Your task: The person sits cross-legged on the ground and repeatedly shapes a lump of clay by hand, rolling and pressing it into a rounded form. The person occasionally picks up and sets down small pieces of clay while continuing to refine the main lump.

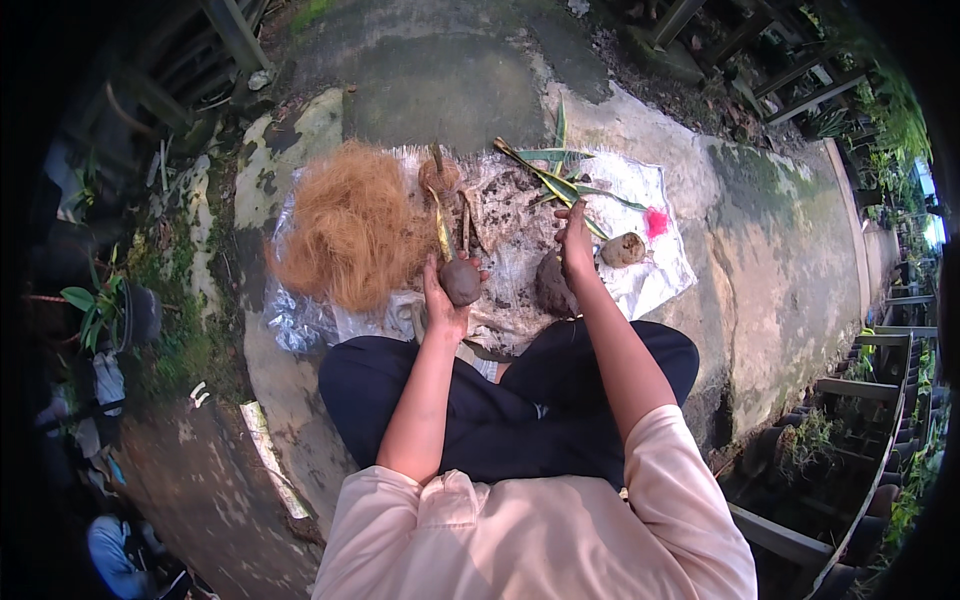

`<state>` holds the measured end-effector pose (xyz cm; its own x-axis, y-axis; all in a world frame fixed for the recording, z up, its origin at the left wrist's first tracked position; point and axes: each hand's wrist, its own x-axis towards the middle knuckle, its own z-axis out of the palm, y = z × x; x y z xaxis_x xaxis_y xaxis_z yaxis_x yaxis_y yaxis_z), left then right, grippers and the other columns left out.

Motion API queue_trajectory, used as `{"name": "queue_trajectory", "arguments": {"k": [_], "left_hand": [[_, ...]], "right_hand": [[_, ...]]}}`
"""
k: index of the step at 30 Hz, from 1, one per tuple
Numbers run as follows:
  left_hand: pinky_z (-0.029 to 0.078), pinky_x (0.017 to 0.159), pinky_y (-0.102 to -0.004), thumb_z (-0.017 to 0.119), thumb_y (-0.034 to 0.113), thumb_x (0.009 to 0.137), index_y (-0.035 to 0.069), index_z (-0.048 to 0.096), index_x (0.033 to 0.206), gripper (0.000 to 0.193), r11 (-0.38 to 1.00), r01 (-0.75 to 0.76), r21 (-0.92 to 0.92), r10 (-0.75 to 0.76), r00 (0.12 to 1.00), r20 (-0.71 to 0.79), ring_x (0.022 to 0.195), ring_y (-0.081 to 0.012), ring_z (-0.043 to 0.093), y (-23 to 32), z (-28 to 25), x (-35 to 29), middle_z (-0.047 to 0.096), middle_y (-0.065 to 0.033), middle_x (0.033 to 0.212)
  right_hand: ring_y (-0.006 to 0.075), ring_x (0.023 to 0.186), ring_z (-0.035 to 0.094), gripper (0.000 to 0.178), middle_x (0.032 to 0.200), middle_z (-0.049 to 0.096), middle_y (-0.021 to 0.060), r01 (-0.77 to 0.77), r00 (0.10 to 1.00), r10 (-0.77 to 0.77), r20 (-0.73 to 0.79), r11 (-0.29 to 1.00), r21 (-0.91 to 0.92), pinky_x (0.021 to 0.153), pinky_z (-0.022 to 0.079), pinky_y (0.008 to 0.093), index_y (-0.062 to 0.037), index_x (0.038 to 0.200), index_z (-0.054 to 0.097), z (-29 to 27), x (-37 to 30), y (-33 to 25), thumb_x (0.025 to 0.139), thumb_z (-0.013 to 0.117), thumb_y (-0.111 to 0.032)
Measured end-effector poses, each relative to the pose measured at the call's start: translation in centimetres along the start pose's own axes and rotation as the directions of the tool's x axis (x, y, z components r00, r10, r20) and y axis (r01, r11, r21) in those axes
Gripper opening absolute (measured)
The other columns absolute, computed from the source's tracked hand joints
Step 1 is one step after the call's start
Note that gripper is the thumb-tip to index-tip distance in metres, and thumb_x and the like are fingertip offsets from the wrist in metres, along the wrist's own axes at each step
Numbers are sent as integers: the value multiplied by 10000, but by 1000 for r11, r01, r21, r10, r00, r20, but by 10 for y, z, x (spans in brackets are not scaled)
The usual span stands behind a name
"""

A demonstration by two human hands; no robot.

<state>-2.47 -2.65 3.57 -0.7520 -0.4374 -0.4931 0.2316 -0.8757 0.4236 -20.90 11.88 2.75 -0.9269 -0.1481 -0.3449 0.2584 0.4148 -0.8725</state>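
A smooth, round ball of brown mud (461,284) rests in my left hand (446,310), whose fingers curl around its underside and far side. From the top of the ball rises a narrow yellow-green leaf (443,236). My right hand (575,243) is held edge-on with its fingers stretched out, over the right side of a larger dark mud lump (553,286); I cannot tell if it touches the lump. Just beyond that hand lie several long, striped snake plant leaves (560,187). Right of it is a pale, dirt-specked cylindrical object (623,250).
A large heap of orange-brown fibre (350,230) covers the left of the white, soil-stained sheet (655,285). A fibre-wrapped ball (440,175) with a stem sits at the far edge. Bright pink material (656,222) lies at right. A potted plant (140,315) stands far left.
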Motion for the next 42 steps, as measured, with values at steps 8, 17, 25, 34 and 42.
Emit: {"name": "queue_trajectory", "arguments": {"k": [8,17,25,34,42], "left_hand": [[539,802,-400,496,559,950,50,568,1043,523,1000,19,-5,-19,1000,-21,904,-250,622,2,-1,-1,609,-99,965],[531,778,-374,496,579,935,49,590,1042,549,1000,-17,-23,15,995,-103,842,-292,641,-9,-10,14,639,-137,950],[529,787,-378,492,591,929,47,586,1039,562,999,-23,23,26,991,-128,847,-306,641,-10,-11,15,635,-154,966],[544,790,-432,510,526,951,57,567,1006,476,998,-46,-36,43,997,-63,896,-261,624,-3,-6,11,609,-96,925],[556,743,-399,485,544,963,52,574,1021,504,997,-46,-68,37,992,-117,854,-261,652,1,-7,6,653,-130,907]], "right_hand": [[363,1291,477,755,1318,534,277,-85,987,95,127,993,-82,1052,376,412,-5,1467,342,-16,18,1,965,426,-563],[489,1275,445,1242,1472,351,262,233,951,96,294,403,-885,1020,433,536,-301,1560,91,-26,-18,71,605,828,-597],[443,1222,499,1164,1386,439,192,385,916,64,397,147,-911,938,486,550,-312,1543,188,-18,-26,53,602,833,-542],[423,1148,561,918,1268,542,242,387,915,-194,353,668,-635,978,468,468,-171,1460,356,-43,-6,51,668,779,-362],[270,1189,507,814,1312,470,189,433,876,-443,189,897,94,999,440,371,-102,1430,290,-18,-14,-29,752,739,-132]]}}
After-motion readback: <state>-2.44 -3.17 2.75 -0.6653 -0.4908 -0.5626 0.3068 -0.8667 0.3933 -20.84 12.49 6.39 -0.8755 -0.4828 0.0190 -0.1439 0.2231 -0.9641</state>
